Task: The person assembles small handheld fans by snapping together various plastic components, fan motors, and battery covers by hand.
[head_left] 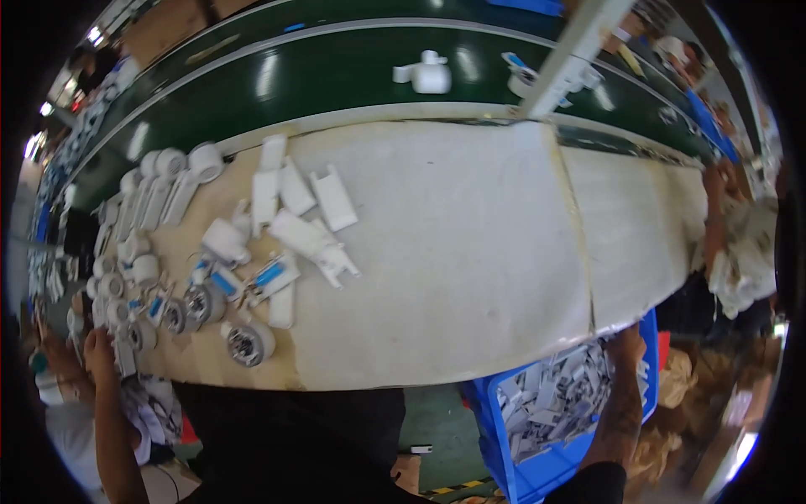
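Right hand (625,346) is hovering over blue plastic bin (537,483) of flat grey plastic pieces (546,407), arm reaching forward; left hand (99,357) is hovering beside elongated white plastic part (125,353); fingers' opening, grip unclear.

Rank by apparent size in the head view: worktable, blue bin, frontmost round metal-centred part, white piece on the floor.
1. Worktable
2. Blue bin
3. Round metal-centred part
4. White floor piece

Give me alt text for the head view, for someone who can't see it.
A person's right hand is at a blue bin of gray pieces; the left hand is beside white parts on the left of a table. A green conveyor runs behind.
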The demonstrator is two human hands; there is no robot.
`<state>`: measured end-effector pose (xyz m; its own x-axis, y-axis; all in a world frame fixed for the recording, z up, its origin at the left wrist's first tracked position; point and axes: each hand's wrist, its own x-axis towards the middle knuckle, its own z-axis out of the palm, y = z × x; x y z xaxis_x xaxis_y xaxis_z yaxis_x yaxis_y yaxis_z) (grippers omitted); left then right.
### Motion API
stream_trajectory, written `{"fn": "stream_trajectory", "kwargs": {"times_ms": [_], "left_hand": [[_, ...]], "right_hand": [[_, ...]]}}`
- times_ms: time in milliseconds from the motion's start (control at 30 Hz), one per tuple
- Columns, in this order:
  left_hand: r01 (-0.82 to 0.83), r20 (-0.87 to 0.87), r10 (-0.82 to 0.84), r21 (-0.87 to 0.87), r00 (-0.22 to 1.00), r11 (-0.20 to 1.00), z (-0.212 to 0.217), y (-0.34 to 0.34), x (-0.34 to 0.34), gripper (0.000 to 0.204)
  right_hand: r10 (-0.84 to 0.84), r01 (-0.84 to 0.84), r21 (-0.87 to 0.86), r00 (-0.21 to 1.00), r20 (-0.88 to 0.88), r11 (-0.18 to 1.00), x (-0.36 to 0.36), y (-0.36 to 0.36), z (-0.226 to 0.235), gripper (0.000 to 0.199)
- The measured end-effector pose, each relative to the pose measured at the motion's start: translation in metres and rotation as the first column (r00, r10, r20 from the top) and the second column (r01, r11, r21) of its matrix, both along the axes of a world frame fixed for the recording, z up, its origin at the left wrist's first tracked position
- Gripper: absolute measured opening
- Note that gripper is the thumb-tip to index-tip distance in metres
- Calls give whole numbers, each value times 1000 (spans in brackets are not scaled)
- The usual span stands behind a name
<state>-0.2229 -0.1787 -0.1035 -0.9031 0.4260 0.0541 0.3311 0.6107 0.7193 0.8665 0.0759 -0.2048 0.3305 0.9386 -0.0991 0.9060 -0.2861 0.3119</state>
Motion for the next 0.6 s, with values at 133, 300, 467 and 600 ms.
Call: {"fn": "stream_trajectory", "kwargs": {"times_ms": [133,300,467,600], "left_hand": [[136,74,-145,110,987,984,12,37,70,17],[262,66,-276,168,959,950,31,65,129,14],[467,29,-477,160,878,870,23,66,152,10],[520,0,-527,154,850,840,20,73,172,11]], "right_hand": [[-23,16,179,999,34,984,34,-26,-12,60],[-61,142,500,983,-175,854,29,-69,3,76],[-151,258,736,966,-210,625,23,-109,56,69],[180,282,770,873,-454,572,-56,-89,108,69]]}}
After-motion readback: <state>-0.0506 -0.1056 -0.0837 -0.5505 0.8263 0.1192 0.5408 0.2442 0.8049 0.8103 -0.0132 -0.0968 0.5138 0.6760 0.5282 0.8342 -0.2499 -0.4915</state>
